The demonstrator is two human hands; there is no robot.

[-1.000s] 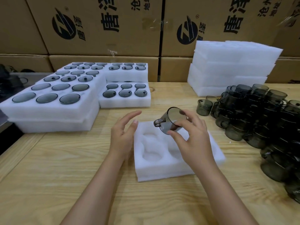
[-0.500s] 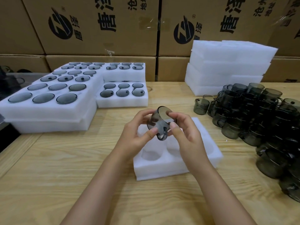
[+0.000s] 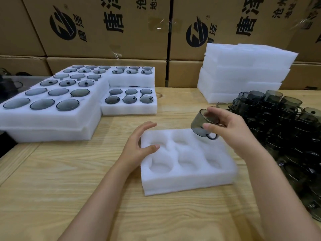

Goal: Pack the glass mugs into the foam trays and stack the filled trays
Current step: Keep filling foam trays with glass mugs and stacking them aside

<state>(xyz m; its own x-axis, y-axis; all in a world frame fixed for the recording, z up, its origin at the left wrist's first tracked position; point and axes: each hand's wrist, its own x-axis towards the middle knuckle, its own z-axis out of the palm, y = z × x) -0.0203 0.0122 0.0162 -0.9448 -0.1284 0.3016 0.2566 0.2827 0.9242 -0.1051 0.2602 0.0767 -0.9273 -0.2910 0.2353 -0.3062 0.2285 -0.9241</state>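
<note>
Six pockets, in two rows of three, show in the white foam tray (image 3: 187, 181) lying flat on the wooden table (image 3: 69, 180) in front of me; none holds a mug.

- Right hand (image 3: 232, 133): pinches one smoky glass mug (image 3: 198, 127), thumb on the side wall, the other fingers curled over the rim. The mug hangs in the air over the tray's far right corner, clear of the foam.
- Mug's lie: tilted, not upright. Its axis runs from the base, low and nearest the tray, up to the mouth, which faces up and away from me. The handle sticks out at the low side, towards my right.
- Left hand (image 3: 137, 145): holds nothing, fingers straight and spread. The thumb tip lies on the tray's left edge; the other fingers reach past its far left corner. I cannot tell whether they touch the foam.
- Left of the table: filled trays (image 3: 52, 119) stacked two deep, dark mug bottoms showing in rows. Just beside them are two smaller filled trays (image 3: 128, 108), one behind the other.
- Far right: a pile of bare foam slabs (image 3: 243, 73), and in front of it a heap of loose mugs (image 3: 278, 119) running down the right edge.
- Behind everything stand printed cardboard boxes (image 3: 104, 32).
</note>
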